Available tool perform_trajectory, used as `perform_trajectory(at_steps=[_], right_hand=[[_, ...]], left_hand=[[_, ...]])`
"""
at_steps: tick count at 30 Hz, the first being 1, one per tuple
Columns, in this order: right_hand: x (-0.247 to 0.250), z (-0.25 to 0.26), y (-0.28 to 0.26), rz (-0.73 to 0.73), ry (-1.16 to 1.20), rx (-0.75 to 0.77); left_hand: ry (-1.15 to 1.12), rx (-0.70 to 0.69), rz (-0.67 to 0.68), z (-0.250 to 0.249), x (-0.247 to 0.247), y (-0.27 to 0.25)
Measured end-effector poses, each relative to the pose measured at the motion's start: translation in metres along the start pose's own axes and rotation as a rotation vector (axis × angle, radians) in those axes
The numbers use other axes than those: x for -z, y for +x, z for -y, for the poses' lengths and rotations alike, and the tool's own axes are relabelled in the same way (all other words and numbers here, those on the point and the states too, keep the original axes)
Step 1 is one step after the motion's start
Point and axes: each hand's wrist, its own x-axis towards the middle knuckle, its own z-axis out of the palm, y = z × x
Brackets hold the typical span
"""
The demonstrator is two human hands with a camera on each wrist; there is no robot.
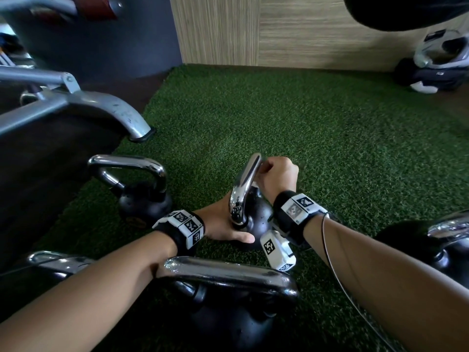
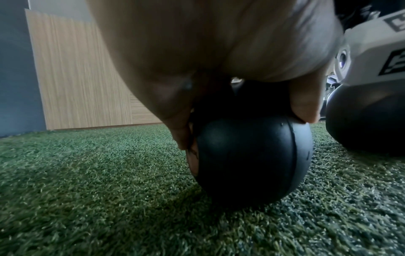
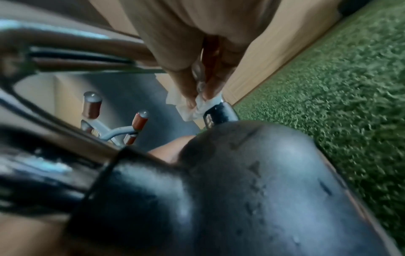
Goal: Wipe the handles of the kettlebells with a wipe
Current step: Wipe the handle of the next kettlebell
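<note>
A black kettlebell (image 1: 256, 217) with a chrome handle (image 1: 245, 186) stands on the green turf in the middle of the head view. My left hand (image 1: 225, 231) grips its round body (image 2: 252, 155) low down, thumb (image 2: 306, 107) on one side and fingers (image 2: 181, 133) on the other. My right hand (image 1: 276, 172) is curled round the far side of the handle. In the right wrist view its fingertips (image 3: 208, 88) pinch a crumpled white wipe (image 3: 192, 109) against the handle's far leg, just above the body (image 3: 241, 190).
Other chrome-handled kettlebells stand close by: one at the left (image 1: 142, 196), one right in front of me (image 1: 228, 278), one at the right edge (image 1: 446, 240), and a handle at lower left (image 1: 58, 260). A grey machine leg (image 1: 114, 110) rests on the turf edge. A wood-panel wall (image 1: 304, 29) closes the back.
</note>
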Motion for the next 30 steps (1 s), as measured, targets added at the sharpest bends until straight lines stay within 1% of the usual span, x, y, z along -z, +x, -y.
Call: perform_trajectory(at_steps=[4, 6, 7, 10, 11, 12, 14, 16, 18, 19, 20, 21, 22, 23, 24, 25, 27, 29, 30], right_hand=[[-0.002, -0.002, -0.001, -0.017, -0.028, 0.033], [0.0, -0.007, -0.006, 0.023, -0.032, 0.092], [0.0, -0.008, -0.007, 0.05, -0.036, 0.095], [0.001, -0.013, -0.006, 0.125, -0.042, 0.005], [0.003, -0.016, -0.007, 0.16, -0.006, -0.05], [0.005, -0.019, -0.01, 0.192, 0.054, -0.115], [0.014, -0.027, -0.018, 0.204, 0.153, -0.208], [0.025, -0.035, -0.02, 0.171, 0.154, -0.22], [0.03, -0.04, -0.013, 0.201, 0.124, -0.24], [0.03, -0.042, -0.007, 0.233, 0.097, -0.268], [0.028, -0.042, -0.001, 0.261, 0.081, -0.291], [0.026, -0.041, 0.003, 0.299, 0.066, -0.295], [0.022, -0.041, 0.008, 0.339, 0.059, -0.286], [0.018, -0.039, 0.012, 0.392, 0.055, -0.289], [0.014, -0.037, 0.016, 0.455, 0.071, -0.297], [0.012, -0.036, 0.017, 0.519, 0.098, -0.298], [0.009, -0.031, 0.014, 0.63, 0.123, -0.284], [0.004, -0.036, 0.013, 0.655, 0.102, -0.255], [0.003, -0.037, 0.011, 0.655, 0.104, -0.235]], left_hand=[[0.035, -0.035, 0.01, -0.002, 0.0, -0.002], [0.039, -0.036, 0.013, -0.001, -0.001, -0.003], [0.035, -0.021, 0.025, 0.0, -0.002, -0.002], [0.013, -0.008, 0.032, 0.001, 0.001, -0.003], [0.008, -0.005, 0.018, 0.001, 0.001, -0.002], [0.022, -0.033, 0.007, 0.0, 0.002, -0.002], [0.011, -0.045, 0.053, 0.001, 0.003, -0.004], [0.024, -0.003, 0.117, -0.001, 0.013, -0.01], [0.134, 0.035, 0.172, -0.006, 0.032, -0.015], [0.167, 0.056, 0.145, -0.007, 0.045, -0.019], [0.171, 0.08, 0.077, -0.007, 0.058, -0.023], [0.12, 0.109, -0.031, -0.008, 0.069, -0.027], [0.038, 0.11, -0.141, -0.01, 0.079, -0.032], [-0.035, 0.1, -0.205, -0.011, 0.086, -0.035], [-0.056, 0.069, -0.23, -0.017, 0.091, -0.037], [0.0, 0.038, -0.213, -0.025, 0.094, -0.04], [0.189, 0.005, -0.169, -0.045, 0.094, -0.044], [0.328, 0.005, -0.196, -0.058, 0.094, -0.041], [0.359, 0.012, -0.197, -0.063, 0.094, -0.04]])
